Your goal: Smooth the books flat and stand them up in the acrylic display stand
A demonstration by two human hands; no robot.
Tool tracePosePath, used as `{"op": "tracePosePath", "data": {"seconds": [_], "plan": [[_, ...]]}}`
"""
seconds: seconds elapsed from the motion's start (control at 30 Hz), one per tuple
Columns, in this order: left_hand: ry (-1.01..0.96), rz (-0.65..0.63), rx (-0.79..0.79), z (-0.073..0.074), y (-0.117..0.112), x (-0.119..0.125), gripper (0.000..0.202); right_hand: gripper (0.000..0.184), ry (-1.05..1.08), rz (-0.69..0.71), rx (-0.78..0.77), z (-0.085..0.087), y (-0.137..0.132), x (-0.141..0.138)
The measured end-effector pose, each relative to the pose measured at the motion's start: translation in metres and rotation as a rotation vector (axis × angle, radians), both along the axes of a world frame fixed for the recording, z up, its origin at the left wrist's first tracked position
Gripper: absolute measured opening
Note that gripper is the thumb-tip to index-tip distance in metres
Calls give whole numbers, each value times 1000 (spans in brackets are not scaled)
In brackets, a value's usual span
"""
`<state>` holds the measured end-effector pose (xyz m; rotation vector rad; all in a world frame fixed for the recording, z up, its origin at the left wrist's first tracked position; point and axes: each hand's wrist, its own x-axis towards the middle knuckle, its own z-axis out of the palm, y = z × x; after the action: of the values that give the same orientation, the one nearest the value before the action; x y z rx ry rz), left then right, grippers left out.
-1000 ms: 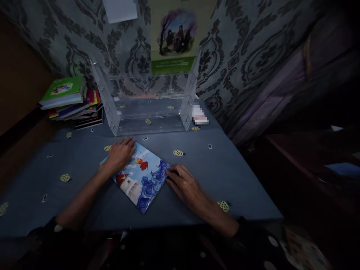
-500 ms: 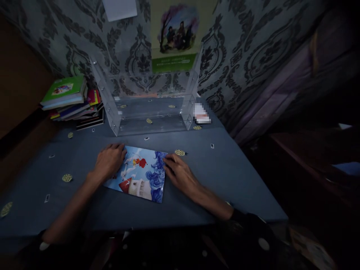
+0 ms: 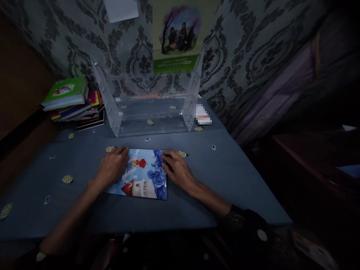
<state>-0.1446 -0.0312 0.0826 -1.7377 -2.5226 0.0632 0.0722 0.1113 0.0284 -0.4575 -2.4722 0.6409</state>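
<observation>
A thin picture book (image 3: 144,174) lies flat on the blue tablecloth, its glossy cover showing blue waves, a small red figure, white birds and a red-roofed tower. Across its left side rests my left hand (image 3: 114,165), closed on the edge, with the fingers near the top left corner. My right hand (image 3: 178,168) holds the upper right edge between bent fingers and thumb. Both hands cover parts of the book's sides. Behind the book stands a clear acrylic rack (image 3: 118,120) with sloping side panels.
At the back left is a stack of books (image 3: 66,95), a green one on top. A small blurred-out white item (image 3: 203,115) sits right of the rack. A green-edged poster (image 3: 177,37) and a white sheet (image 3: 122,9) are on the patterned wall. A curtain (image 3: 275,93) hangs at right.
The book has turned slightly counterclockwise, so its edges lie straighter to the table. Both hands have shifted a little with it, keeping contact at its sides.
</observation>
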Motion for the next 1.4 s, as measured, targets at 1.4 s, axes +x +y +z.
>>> {"op": "tracePosePath", "data": {"seconds": [1.4], "plan": [[-113, -370, 57, -16, 49, 36, 40, 43, 114, 62, -356, -2, 25, -30]]}}
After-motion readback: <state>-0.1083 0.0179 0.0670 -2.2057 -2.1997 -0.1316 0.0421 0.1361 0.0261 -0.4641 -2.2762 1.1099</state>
